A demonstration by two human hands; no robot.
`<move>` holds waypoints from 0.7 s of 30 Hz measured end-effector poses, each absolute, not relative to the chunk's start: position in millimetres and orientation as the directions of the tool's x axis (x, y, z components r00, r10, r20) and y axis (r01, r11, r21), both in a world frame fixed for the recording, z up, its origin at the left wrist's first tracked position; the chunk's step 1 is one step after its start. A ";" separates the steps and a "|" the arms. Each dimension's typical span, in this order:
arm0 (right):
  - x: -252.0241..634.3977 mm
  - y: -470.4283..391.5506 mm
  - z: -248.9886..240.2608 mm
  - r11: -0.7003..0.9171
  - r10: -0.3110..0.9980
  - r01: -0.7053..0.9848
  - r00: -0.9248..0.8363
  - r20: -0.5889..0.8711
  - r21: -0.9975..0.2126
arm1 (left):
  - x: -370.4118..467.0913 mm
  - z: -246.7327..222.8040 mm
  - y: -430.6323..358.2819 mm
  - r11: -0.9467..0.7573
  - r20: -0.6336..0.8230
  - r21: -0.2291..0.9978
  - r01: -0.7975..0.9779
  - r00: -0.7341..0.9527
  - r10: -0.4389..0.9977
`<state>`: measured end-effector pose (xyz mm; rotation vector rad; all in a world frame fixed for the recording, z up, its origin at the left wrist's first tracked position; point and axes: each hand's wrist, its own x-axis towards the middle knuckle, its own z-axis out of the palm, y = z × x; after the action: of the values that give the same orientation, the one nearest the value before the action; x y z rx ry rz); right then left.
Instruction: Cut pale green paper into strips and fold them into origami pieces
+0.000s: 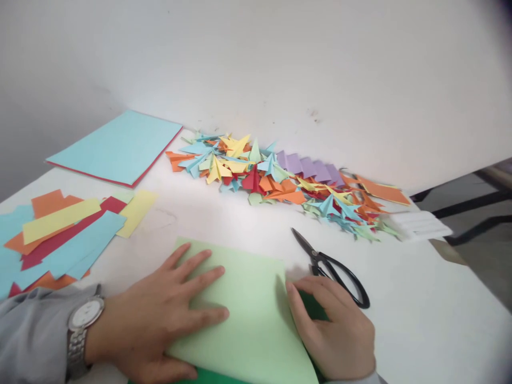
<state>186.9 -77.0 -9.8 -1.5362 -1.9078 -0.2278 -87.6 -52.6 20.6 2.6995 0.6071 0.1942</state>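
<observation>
A light green sheet of paper (248, 298) lies in front of me, over something dark green (216, 376) that shows along its near edge. My left hand (172, 309) rests flat on the sheet's left part with its fingers spread. At the right edge, thumb and fingertips of my right hand (334, 325) are pinched together on the paper's border. Black-handled scissors (320, 258) lie just beyond my right hand, which partly covers them, with the blades pointing away to the left.
Many small folded paper planes (256, 178) in several colours form a long heap by the wall. Purple folded pieces (310, 168) stand among them. Blue sheets over red (120, 146) lie at back left, coloured paper strips (68, 234) at left, and orange paper (384, 190) and white paper (424, 225) at right.
</observation>
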 end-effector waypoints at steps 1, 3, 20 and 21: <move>188.2 -78.8 -9.9 0.279 0.808 0.926 -0.083 0.584 -0.254 | -87.8 20.4 -52.6 -0.838 0.059 0.381 0.390 0.894 0.444; 191.5 -81.5 -9.3 0.281 0.825 0.925 -0.096 0.557 -0.256 | -87.9 20.0 -52.9 -0.827 0.062 0.383 0.412 0.882 0.468; 206.3 -81.5 -12.6 0.304 0.900 0.903 -0.168 0.403 -0.303 | -83.0 27.6 -50.0 -0.839 0.037 0.427 0.337 0.921 0.389; 204.8 -81.1 -13.0 0.302 0.898 0.906 -0.166 0.406 -0.296 | -83.8 28.3 -49.6 -0.848 0.049 0.420 0.322 0.925 0.376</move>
<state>204.8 -81.1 -13.0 -1.5999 -2.0680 -0.0202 -83.8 -49.6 28.3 2.6712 0.5072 0.1808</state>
